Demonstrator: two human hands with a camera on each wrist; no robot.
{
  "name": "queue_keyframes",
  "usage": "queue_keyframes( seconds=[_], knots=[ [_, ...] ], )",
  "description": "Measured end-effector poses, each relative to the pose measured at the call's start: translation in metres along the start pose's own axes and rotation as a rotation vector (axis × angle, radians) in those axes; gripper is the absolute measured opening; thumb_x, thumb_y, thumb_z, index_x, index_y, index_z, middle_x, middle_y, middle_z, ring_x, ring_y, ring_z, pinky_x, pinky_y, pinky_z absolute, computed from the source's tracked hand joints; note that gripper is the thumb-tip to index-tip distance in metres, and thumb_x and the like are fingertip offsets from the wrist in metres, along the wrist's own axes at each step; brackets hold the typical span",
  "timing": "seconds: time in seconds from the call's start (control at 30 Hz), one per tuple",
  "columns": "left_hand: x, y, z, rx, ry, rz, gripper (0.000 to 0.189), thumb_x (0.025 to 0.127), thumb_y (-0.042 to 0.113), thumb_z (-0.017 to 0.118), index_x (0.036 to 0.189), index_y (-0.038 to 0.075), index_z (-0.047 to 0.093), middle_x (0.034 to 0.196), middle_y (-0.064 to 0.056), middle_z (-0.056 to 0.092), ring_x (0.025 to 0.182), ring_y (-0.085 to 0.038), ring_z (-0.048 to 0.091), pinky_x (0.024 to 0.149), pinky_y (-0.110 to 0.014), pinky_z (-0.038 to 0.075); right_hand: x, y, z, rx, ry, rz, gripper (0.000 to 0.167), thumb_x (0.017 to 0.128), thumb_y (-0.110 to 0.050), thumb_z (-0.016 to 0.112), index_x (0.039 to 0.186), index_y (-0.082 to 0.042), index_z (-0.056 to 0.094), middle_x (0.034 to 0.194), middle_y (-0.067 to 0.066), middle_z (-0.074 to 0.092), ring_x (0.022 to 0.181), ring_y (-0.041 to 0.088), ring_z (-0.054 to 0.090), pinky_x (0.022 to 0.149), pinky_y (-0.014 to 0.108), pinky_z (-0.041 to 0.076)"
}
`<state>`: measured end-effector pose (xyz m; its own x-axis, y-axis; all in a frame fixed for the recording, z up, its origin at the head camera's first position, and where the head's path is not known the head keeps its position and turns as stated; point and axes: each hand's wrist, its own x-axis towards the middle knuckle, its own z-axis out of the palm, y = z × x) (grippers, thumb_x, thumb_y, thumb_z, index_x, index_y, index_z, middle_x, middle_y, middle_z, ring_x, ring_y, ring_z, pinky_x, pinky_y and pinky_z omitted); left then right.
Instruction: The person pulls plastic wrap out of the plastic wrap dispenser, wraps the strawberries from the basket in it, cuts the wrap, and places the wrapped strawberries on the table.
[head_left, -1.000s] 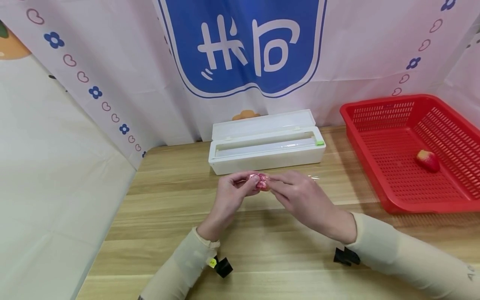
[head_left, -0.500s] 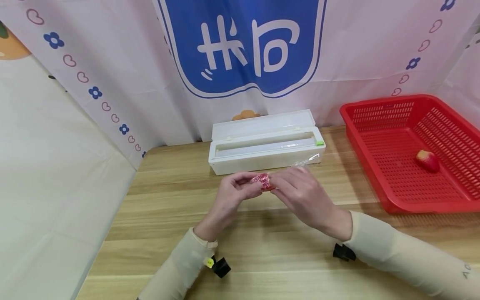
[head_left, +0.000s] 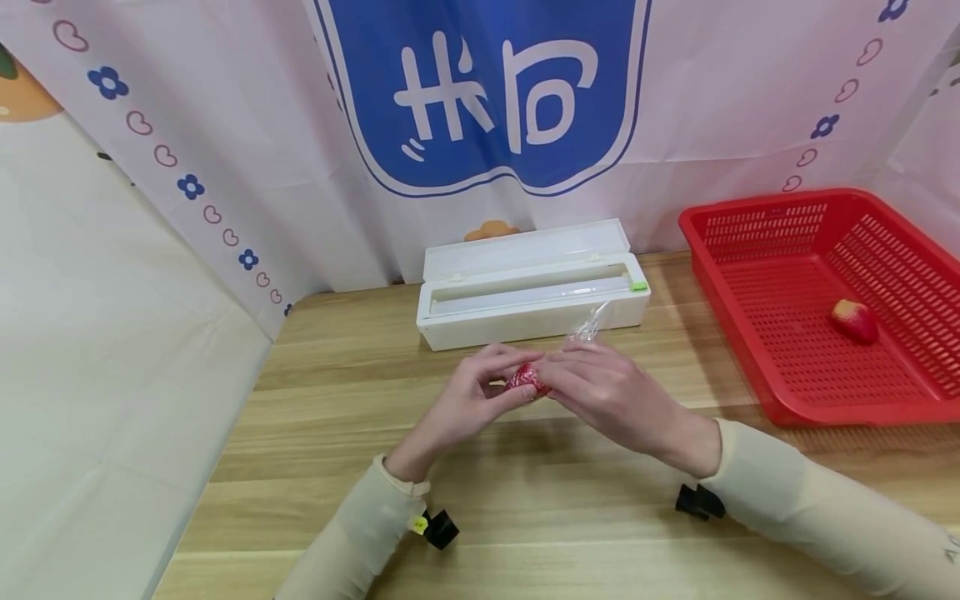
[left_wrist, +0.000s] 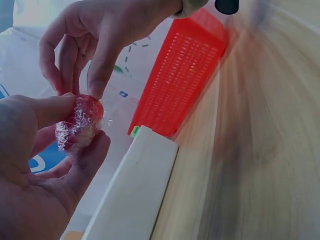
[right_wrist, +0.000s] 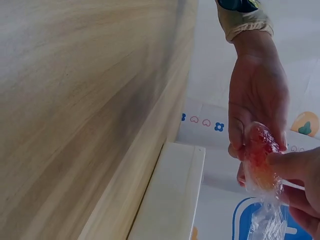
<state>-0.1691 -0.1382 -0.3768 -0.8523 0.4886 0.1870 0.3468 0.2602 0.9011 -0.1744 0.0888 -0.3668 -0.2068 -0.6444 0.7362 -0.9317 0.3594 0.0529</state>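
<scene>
Between both hands, above the table, is a small red-and-yellow fruit (head_left: pixel 527 382) wrapped in crinkled cling film. My left hand (head_left: pixel 468 396) pinches it from the left with thumb and fingers. From the right, my right hand (head_left: pixel 611 396) grips the other end, its thumb pressed on the film in the right wrist view. A loose twisted tail of cling film (right_wrist: pixel 267 220) sticks out past the right fingers; in the head view it rises behind them. Part of the wrapped fruit is hidden by fingers. The left wrist view shows shiny film (left_wrist: pixel 80 125) around its side.
A white cling film box (head_left: pixel 532 315) with its lid up stands behind the hands, a roll inside. At the right is a red plastic basket (head_left: pixel 787 400) holding one red-and-yellow fruit (head_left: pixel 855 322). A printed cloth (head_left: pixel 300 192) hangs behind the wooden table (head_left: pixel 315 433).
Both hands have shifted slightly toward me with the fruit, which has turned in the fingers. The film tail has swung from lying out to the right to sticking up behind the right hand.
</scene>
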Motion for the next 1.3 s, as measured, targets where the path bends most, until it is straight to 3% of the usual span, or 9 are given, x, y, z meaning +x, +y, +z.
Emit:
queue_keyframes(
  seconds=[0.13,0.3,0.5,0.57,0.67,0.83,0.97,1.13,1.3],
  knots=[
    [0.000,-0.002,0.002,-0.060,-0.001,-0.035,0.041,0.094,0.012,0.067,0.134,0.011,0.061,0.129,-0.012,0.065,0.111,-0.021,0.068,0.085,-0.029,0.060,-0.001,0.005,-0.008,0.060,0.020,0.030,0.023,0.095,-0.022,0.066,0.110,-0.006,0.073,0.108,0.007,0.076,0.098,0.022,0.073,0.091,0.043,0.059],
    [0.001,-0.003,0.003,-0.155,0.038,-0.046,0.038,0.095,0.006,0.064,0.133,0.006,0.060,0.121,-0.020,0.065,0.101,-0.016,0.067,0.080,-0.027,0.061,-0.002,0.017,-0.023,0.045,0.090,0.085,0.031,0.103,-0.027,0.051,0.112,-0.007,0.073,0.115,0.009,0.073,0.105,0.025,0.069,0.090,0.043,0.058],
    [-0.001,-0.001,0.003,-0.293,-0.011,-0.022,0.038,0.098,0.008,0.059,0.135,0.003,0.055,0.121,-0.024,0.063,0.099,-0.012,0.068,0.082,-0.027,0.060,-0.001,0.026,-0.026,-0.008,0.087,-0.023,0.032,0.103,-0.025,0.049,0.119,-0.010,0.072,0.121,0.009,0.072,0.113,0.026,0.067,0.102,0.041,0.052],
    [-0.002,0.000,0.003,-0.348,-0.021,-0.026,0.039,0.099,0.010,0.058,0.136,0.002,0.053,0.122,-0.020,0.063,0.100,-0.011,0.068,0.084,-0.027,0.060,-0.001,0.026,-0.023,-0.003,0.097,-0.056,0.030,0.103,-0.023,0.051,0.120,-0.009,0.071,0.120,0.009,0.072,0.113,0.027,0.067,0.108,0.039,0.048],
    [-0.002,0.001,0.005,-0.424,-0.031,-0.013,0.041,0.099,0.009,0.058,0.137,-0.003,0.050,0.121,-0.011,0.065,0.101,-0.011,0.068,0.085,-0.026,0.059,0.000,0.026,-0.019,0.012,0.131,-0.064,0.029,0.101,-0.022,0.055,0.120,-0.008,0.071,0.118,0.009,0.073,0.109,0.025,0.069,0.106,0.040,0.050],
    [-0.001,0.000,0.007,-0.568,-0.035,0.020,0.047,0.096,0.006,0.061,0.136,-0.011,0.045,0.120,-0.001,0.068,0.103,-0.012,0.068,0.086,-0.024,0.058,-0.001,0.025,-0.009,0.094,0.198,-0.013,0.027,0.097,-0.023,0.063,0.116,-0.007,0.073,0.111,0.008,0.075,0.099,0.021,0.071,0.090,0.037,0.057],
    [-0.001,-0.001,0.007,-0.659,-0.033,0.049,0.041,0.095,0.002,0.062,0.133,-0.006,0.051,0.119,-0.001,0.069,0.104,-0.012,0.068,0.086,-0.024,0.058,-0.002,0.023,-0.001,0.167,0.236,0.031,0.027,0.096,-0.022,0.063,0.114,-0.005,0.074,0.107,0.009,0.076,0.093,0.020,0.073,0.086,0.031,0.060],
    [0.000,-0.002,0.007,-0.742,-0.059,0.125,0.035,0.096,0.001,0.059,0.130,0.004,0.054,0.120,-0.002,0.068,0.104,-0.011,0.067,0.087,-0.023,0.057,-0.001,0.020,0.004,0.255,0.270,0.133,0.024,0.093,-0.018,0.067,0.113,-0.006,0.075,0.105,0.011,0.077,0.092,0.023,0.075,0.092,0.023,0.056],
    [-0.001,0.002,0.006,-0.797,-0.065,0.110,0.037,0.097,0.001,0.057,0.133,0.006,0.051,0.123,-0.003,0.066,0.108,-0.012,0.065,0.090,-0.023,0.056,0.001,0.013,0.008,0.335,0.288,0.223,0.026,0.085,-0.003,0.075,0.111,-0.004,0.075,0.103,0.014,0.077,0.091,0.025,0.074,0.095,0.016,0.053]
  ],
)
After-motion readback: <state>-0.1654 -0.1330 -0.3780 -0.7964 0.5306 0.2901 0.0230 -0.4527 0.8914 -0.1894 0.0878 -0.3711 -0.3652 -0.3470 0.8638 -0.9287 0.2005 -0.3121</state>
